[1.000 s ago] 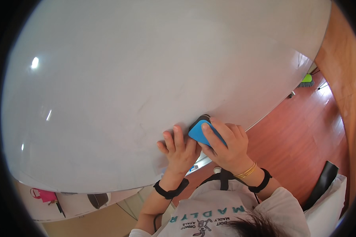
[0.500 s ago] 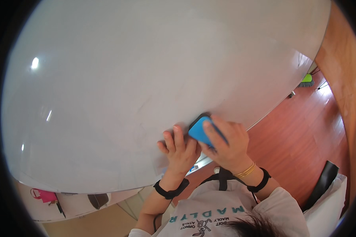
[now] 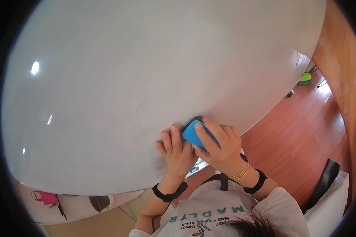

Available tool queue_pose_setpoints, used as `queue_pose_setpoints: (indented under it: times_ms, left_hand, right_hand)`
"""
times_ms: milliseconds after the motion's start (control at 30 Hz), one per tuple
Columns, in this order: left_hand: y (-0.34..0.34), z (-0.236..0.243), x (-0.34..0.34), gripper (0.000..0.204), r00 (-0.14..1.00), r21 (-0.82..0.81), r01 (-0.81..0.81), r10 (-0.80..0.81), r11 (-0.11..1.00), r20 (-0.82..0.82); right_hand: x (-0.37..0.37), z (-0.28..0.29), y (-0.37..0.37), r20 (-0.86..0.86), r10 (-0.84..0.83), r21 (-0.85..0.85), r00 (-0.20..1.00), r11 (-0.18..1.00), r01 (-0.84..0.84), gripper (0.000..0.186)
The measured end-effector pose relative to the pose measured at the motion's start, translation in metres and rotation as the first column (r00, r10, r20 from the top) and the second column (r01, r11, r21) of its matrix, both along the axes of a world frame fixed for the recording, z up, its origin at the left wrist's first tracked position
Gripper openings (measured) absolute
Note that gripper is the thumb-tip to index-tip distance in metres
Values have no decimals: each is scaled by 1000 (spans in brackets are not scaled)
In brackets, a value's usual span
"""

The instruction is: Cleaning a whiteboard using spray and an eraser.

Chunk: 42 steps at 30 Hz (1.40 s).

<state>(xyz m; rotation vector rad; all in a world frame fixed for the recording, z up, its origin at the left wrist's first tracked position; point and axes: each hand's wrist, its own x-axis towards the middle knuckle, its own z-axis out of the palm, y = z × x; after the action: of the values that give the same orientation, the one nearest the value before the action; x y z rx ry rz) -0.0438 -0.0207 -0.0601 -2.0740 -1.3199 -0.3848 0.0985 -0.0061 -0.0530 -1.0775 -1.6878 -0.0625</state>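
Head view has a blue eraser block (image 3: 192,136) just off centre toward 4 o'clock: smooth blue top, rounded corners, dark base peeking out along its 11 o'clock edge. Right hand (image 3: 221,148) has a proper grip on it, fingers over the top, holding it to the glossy white board (image 3: 106,79). Left hand (image 3: 180,158) is at 6 o'clock, just beside the block, fingers spread on the board and not gripping anything I can see. Compared with 0.5 s ago, the block and right hand have slid a bit toward 9 o'clock, closer to the left fingers, while the left hand has hardly budged. Board's mostly pale grey-white, with faint smudges near the middle and 3 bright glare spots out between 9 and 10 o'clock. Past its edge at 3 o'clock there's shiny reddish wood floor (image 3: 296,122), plus a green brush (image 3: 305,78) between 2 and 3. Over at 4 o'clock, a long black thing (image 3: 323,183), can't tell what, leans by something white. Down at 8 o'clock sits a little pink bag (image 3: 47,197), with a dark pouch (image 3: 100,203) around 7.
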Motion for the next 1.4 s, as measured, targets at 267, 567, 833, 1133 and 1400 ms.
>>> queue_pose_setpoints:
  times_ms: [267, 567, 833, 1133, 1400]
  left_hand:
    - [-8, -8, -3, 12, 994, -14, 5, -3, 1000, 113]
    - [-10, -10, -5, 18, 1000, -42, 7, -6, 999, 31]
    - [-9, -15, -7, 14, 998, 31, -4, 3, 1000, 56]
    - [-10, -17, -8, 13, 998, 14, -7, 6, 1000, 59]
    - [-7, -19, -7, 15, 998, 43, -22, 19, 999, 67]
  right_hand:
    - [19, 7, 11, 15, -103, -17, 995, 995, 103, 49]
    - [18, 10, 10, -21, -88, -5, 996, 996, 88, 50]
    - [21, 7, 12, -13, -161, 39, 987, 986, 162, 52]
    - [15, 11, 8, -23, -117, -17, 993, 993, 116, 50]
    - [13, 7, 4, -4, -38, -39, 999, 999, 38, 48]
